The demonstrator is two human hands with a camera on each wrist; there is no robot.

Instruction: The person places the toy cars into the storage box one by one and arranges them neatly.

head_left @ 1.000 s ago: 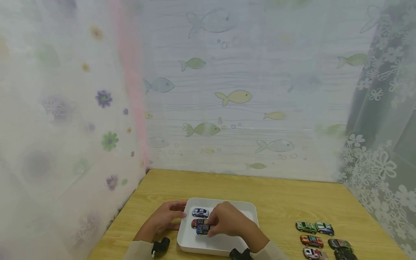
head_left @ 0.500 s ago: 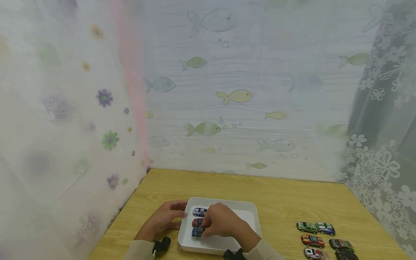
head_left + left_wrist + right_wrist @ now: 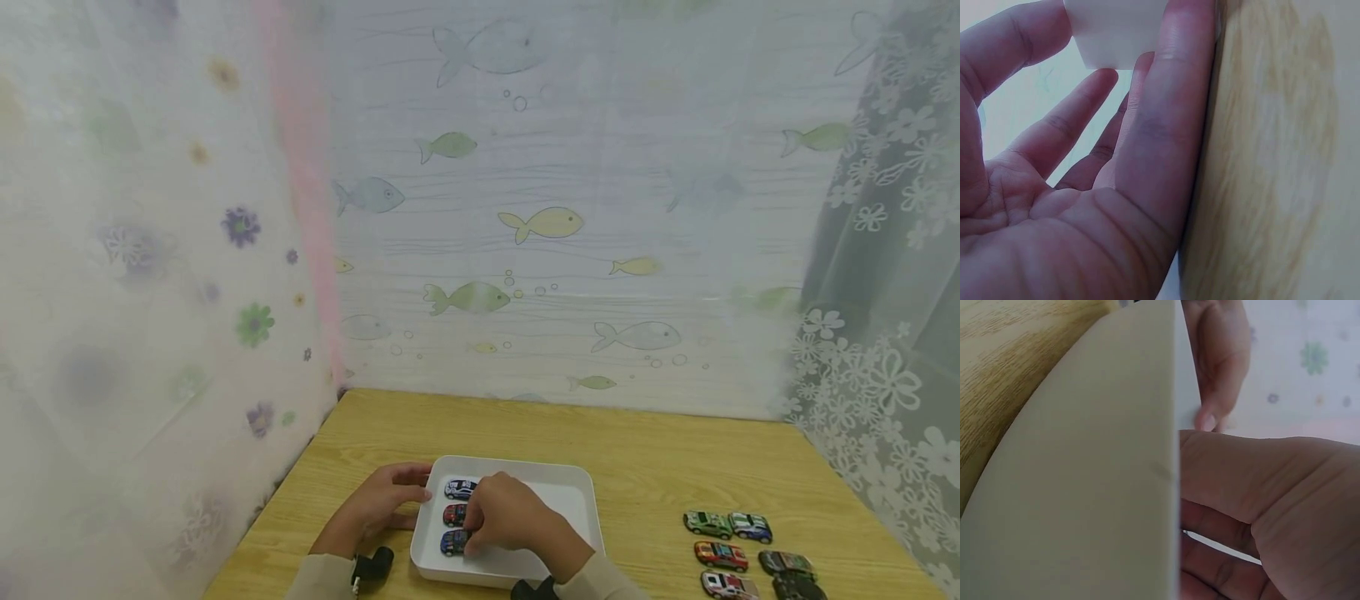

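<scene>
Tray work on a yellow wood-grain table (image 3: 637, 454). The right hand (image 3: 510, 510) reaches into a shallow white rectangular tray with rounded corners (image 3: 566, 504), its fingers and thumb curled in a narrow pinch at the right end of a small dark-blue toy car (image 3: 452, 542); exact contact hidden behind the hand. That car sits in the tray's left half, nearest the wearer of three. Just beyond it, a red-and-black toy car (image 3: 453, 515); farther again, a white toy car with dark markings (image 3: 459, 489). All three point lengthwise across the tray, right ends partly covered by the hand. The left hand (image 3: 381, 502) lies outside the tray's left wall, fingers loosely extended, spread wide, not wrapped round anything; thumb touches the tray wall, lower edge of the hand along the tabletop. To the right, well apart from the tray, six more toy cars (image 3: 721, 556) stand loosely grouped.
</scene>
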